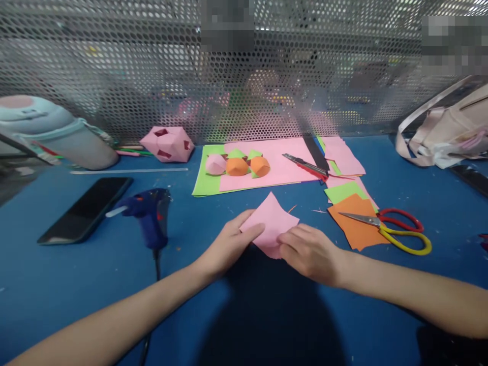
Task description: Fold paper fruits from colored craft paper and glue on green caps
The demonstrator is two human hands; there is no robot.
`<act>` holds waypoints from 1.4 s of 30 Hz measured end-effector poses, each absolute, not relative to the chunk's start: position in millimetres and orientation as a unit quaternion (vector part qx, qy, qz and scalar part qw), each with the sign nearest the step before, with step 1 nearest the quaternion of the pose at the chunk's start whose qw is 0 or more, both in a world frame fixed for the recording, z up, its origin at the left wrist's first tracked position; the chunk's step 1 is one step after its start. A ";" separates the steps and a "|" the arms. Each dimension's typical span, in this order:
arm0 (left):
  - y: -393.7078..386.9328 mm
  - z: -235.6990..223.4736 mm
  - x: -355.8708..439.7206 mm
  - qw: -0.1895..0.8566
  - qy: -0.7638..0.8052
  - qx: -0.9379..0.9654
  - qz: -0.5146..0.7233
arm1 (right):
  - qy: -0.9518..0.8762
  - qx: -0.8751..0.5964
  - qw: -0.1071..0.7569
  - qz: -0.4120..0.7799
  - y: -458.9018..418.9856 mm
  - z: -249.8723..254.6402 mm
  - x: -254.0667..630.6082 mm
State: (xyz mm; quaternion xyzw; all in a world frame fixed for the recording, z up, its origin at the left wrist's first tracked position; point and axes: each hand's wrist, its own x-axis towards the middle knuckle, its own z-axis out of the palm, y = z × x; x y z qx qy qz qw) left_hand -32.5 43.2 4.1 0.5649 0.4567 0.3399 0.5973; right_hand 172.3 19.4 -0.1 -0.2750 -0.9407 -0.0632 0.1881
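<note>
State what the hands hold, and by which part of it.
Pink paper: left hand at its left corner, right hand at its lower-right edge.

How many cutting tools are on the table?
2. The scissors lie partly on orange paper, right of the right hand; the box cutter lies farther back, mostly on a pink sheet. A cropped item at the right edge is unclear; paper may hide others.

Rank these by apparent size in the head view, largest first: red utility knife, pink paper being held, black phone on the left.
1. Black phone
2. Pink paper, partly covered
3. Red utility knife
</note>
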 end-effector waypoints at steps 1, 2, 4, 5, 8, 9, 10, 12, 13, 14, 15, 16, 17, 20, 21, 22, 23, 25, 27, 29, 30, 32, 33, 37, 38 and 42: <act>43.2 4.0 -32.8 0.574 0.475 0.576 0.336 | -0.943 -0.269 0.185 -0.059 18.4 -2.3 171.9; 43.1 3.8 -33.0 0.558 0.487 0.582 0.335 | -0.945 -0.265 0.186 -0.044 17.9 -3.0 173.0; 43.1 2.6 -32.9 0.557 0.492 0.571 0.349 | -0.943 -0.262 0.206 0.007 18.7 -1.0 178.8; 43.2 1.8 -32.9 0.568 0.488 0.556 0.361 | -0.937 -0.266 0.225 0.036 19.9 0.9 182.8; 44.5 -1.2 -33.4 0.611 0.464 0.503 0.398 | -0.886 -0.328 0.301 0.128 27.7 6.8 195.8; 44.9 -2.2 -33.8 0.621 0.457 0.491 0.405 | -0.857 -0.364 0.328 0.163 31.6 8.5 199.6; 45.1 -3.0 -34.2 0.627 0.453 0.484 0.408 | -0.821 -0.404 0.351 0.199 35.7 10.1 202.7; 44.7 -3.6 -34.8 0.623 0.457 0.488 0.407 | -0.750 -0.477 0.386 0.249 43.1 13.3 206.0; 43.8 -3.3 -34.9 0.617 0.460 0.497 0.401 | -0.726 -0.498 0.393 0.264 45.7 14.8 205.9; 42.7 -2.7 -34.9 0.610 0.464 0.509 0.393 | -0.713 -0.509 0.395 0.277 47.1 16.2 204.7; 41.5 -1.8 -34.7 0.601 0.468 0.522 0.383 | -0.710 -0.511 0.385 0.296 47.5 17.3 202.6; 40.4 -0.7 -34.5 0.592 0.472 0.536 0.374 | -0.714 -0.505 0.365 0.320 46.9 18.1 199.9; 39.7 0.3 -34.4 0.583 0.476 0.545 0.369 | -0.718 -0.499 0.345 0.343 46.0 18.4 197.1; 43.3 1.8 -36.1 0.582 0.467 0.516 0.421 | -0.708 -0.505 0.327 0.369 44.6 16.5 192.4; 46.6 1.7 -37.4 0.587 0.457 0.490 0.454 | -0.696 -0.515 0.342 0.364 45.7 15.1 192.8; 50.7 1.3 -39.1 0.593 0.447 0.463 0.484 | -0.680 -0.527 0.363 0.359 47.5 13.4 194.0; 55.3 0.8 -41.0 0.590 0.445 0.442 0.508 | -0.663 -0.536 0.380 0.360 49.9 11.7 195.8; 63.6 -0.1 -44.1 0.582 0.458 0.409 0.533 | -0.634 -0.545 0.401 0.376 54.5 8.3 199.5; 68.3 -0.2 -45.1 0.579 0.466 0.394 0.541 | -0.618 -0.543 0.407 0.397 56.6 6.2 201.4; 68.4 0.5 -43.4 0.578 0.450 0.399 0.552 | -0.618 -0.540 0.402 0.405 55.2 6.5 200.3; 67.2 0.9 -41.8 0.583 0.434 0.406 0.554 | -0.622 -0.542 0.395 0.404 53.5 7.5 199.0; 64.0 1.5 -38.5 0.607 0.406 0.422 0.537 | -0.634 -0.545 0.379 0.397 49.7 10.6 195.6; 62.7 1.4 -37.4 0.622 0.401 0.432 0.516 | -0.640 -0.544 0.371 0.395 48.3 12.2 194.1; 64.1 1.2 -39.1 0.633 0.426 0.422 0.489 | -0.604 -0.502 0.357 0.505 46.4 13.6 191.5; 66.1 2.0 -41.0 0.630 0.430 0.402 0.506 | -0.562 -0.482 0.348 0.575 45.2 12.7 191.5; 75.9 10.7 -49.0 0.631 0.425 0.323 0.563 | -0.407 -0.329 0.112 0.845 27.9 8.9 188.0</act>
